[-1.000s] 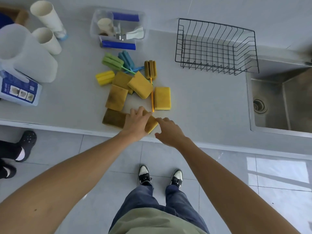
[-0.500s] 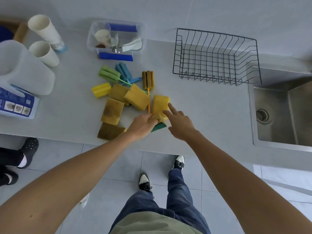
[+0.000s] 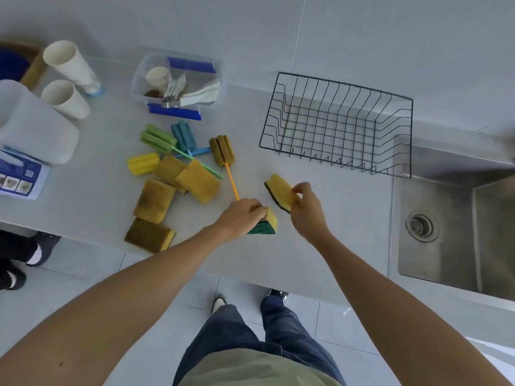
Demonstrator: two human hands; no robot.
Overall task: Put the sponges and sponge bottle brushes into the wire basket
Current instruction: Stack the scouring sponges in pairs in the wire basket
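Two bare forearms, no sleeves, ending in left hand point(image 3: 242, 215) and right hand point(image 3: 308, 210). Pale olive-green shirt hem point(image 3: 259, 367) lowest. Dark blue jeans point(image 3: 250, 327) just above hem. Black-and-white sneakers point(image 3: 219, 302) beyond jeans, on pale tiled floor point(image 3: 156, 277).

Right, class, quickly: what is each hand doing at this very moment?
Left hand: closed on a yellow and green sponge.
Right hand: closed on a second yellow sponge, lifted off the counter.

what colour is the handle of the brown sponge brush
Orange, a thin straight handle, seen best in the head view.
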